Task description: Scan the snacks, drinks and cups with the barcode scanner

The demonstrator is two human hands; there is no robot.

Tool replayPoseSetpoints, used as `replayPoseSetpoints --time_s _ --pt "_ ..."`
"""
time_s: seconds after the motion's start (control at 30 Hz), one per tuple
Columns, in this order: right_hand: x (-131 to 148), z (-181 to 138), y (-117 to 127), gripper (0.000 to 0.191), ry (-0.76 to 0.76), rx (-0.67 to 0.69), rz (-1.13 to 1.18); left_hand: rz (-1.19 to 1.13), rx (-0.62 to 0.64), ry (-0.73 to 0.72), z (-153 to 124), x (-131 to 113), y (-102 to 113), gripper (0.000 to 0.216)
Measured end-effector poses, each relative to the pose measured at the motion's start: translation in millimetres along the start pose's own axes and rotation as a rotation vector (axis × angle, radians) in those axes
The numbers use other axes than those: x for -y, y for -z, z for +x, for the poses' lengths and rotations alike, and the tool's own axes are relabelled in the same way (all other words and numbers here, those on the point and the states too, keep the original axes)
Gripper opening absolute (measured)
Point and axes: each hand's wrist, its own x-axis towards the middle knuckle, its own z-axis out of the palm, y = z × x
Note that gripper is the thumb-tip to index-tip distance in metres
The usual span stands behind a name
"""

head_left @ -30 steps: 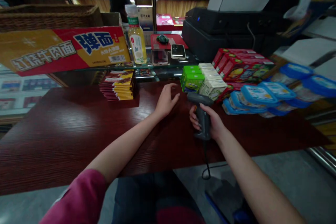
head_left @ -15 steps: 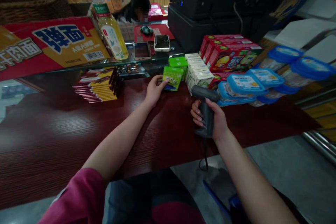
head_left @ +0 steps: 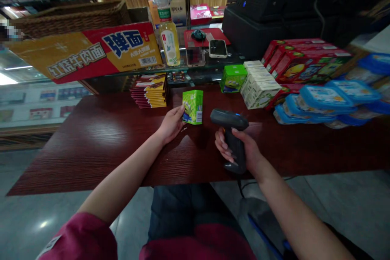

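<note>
My left hand (head_left: 173,124) is closed on a small green box (head_left: 193,106) with a cartoon print, held up over the dark wooden counter (head_left: 128,150). The box's barcode side is turned to the right. Opposite it, my right hand (head_left: 236,148) grips a black barcode scanner (head_left: 230,119) by its handle, its head pointing left at the box. A bluish light shows on top of the scanner. Another green box (head_left: 233,78) stands farther back, beside a row of white-green cartons (head_left: 258,83).
Chocolate-coloured packets (head_left: 150,91) are stacked at the left. Red boxes (head_left: 300,63) and blue-lidded tubs (head_left: 326,99) fill the right. On the glass shelf behind stand a noodle carton (head_left: 122,50), a drink bottle (head_left: 170,40) and a phone (head_left: 218,48).
My left hand has drawn the green box away from the other one, leftward and nearer, and turned its barcode side right. The scanner stays in my right hand. My view has shifted left.
</note>
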Motion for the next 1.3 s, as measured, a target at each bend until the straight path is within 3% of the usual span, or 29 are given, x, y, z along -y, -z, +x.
replayPoseSetpoints --time_s 0.17,0.37,0.8,1.3 --pt "-2.7 -1.6 -0.6 0.041 -0.052 -0.041 -0.070 0.007 -0.062 -0.059 6.3 2.3 -2.1 0.046" --pt "0.7 1.2 0.5 0.042 -0.033 -0.136 -0.070 0.046 -0.052 -0.081 6.9 7.3 -2.6 0.044" --pt "-0.9 2.2 -1.5 0.039 -0.012 -0.121 -0.086 0.036 -0.097 -0.090 2.2 1.0 -10.4 0.041" --pt "-0.9 -1.8 3.8 0.041 -0.097 -0.134 -0.067 0.031 -0.080 -0.110 6.0 5.7 -1.2 0.048"
